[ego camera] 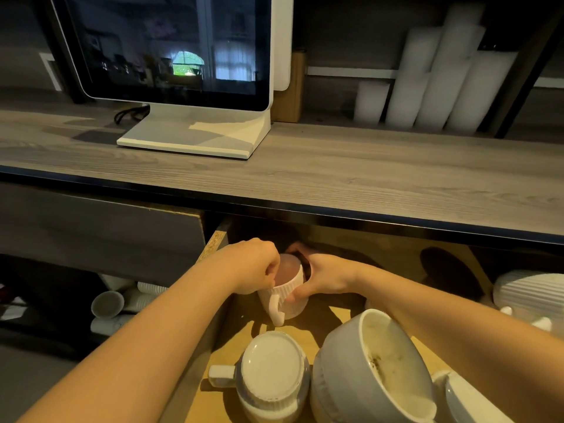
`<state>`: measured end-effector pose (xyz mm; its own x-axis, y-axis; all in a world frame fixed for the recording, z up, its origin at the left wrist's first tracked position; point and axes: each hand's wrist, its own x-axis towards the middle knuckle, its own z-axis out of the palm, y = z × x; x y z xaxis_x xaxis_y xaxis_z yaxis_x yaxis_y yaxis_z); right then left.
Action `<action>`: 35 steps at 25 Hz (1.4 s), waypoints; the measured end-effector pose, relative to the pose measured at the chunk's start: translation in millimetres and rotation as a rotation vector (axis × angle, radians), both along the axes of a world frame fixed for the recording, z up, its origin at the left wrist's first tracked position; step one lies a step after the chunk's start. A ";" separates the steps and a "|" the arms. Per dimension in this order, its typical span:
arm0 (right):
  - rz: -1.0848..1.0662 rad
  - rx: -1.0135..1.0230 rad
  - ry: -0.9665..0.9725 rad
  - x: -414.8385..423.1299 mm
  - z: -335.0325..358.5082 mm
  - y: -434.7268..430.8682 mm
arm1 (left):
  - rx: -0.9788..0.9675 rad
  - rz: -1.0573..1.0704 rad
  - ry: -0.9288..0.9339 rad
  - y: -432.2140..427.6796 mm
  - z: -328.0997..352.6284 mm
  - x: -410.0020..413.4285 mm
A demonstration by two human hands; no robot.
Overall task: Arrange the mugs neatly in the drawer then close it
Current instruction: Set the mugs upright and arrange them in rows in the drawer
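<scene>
— Two surfaces fill most of it: the grey wooden counter [335,175] with a monitor [171,47] on it, and the open drawer [341,312] below.

— And the mugs?

— A big grey mug [366,377] lies tipped at the front, beside an upside-down mug [271,370]. Farther back stands a ribbed white mug [287,296].

— Who holds that one?

— Both. Left hand [250,267] is curled over its rim; right hand [326,277] clasps its side.

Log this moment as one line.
both hands gripping upright ribbed mug | in open drawer | other mugs unsorted
</scene>
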<state>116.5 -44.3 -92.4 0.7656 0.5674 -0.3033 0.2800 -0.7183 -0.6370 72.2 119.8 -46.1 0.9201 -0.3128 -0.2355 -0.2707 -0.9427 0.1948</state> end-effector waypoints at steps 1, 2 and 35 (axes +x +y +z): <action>0.007 0.008 0.001 0.5 -2.1 2.5 | -0.008 0.023 -0.002 1.4 -1.0 1.4; 0.010 0.015 0.008 1.4 -3.7 3.6 | -0.011 0.048 -0.005 2.4 -1.8 2.6; -0.087 -0.466 -0.127 -17.2 51.8 -69.9 | -0.079 0.046 -0.097 -30.3 -4.5 -14.0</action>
<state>99.3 -114.2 -40.6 0.8513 0.3257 -0.4113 0.2609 -0.9430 -0.2067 58.2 89.6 -50.5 0.9514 -0.2833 -0.1207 -0.2483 -0.9376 0.2436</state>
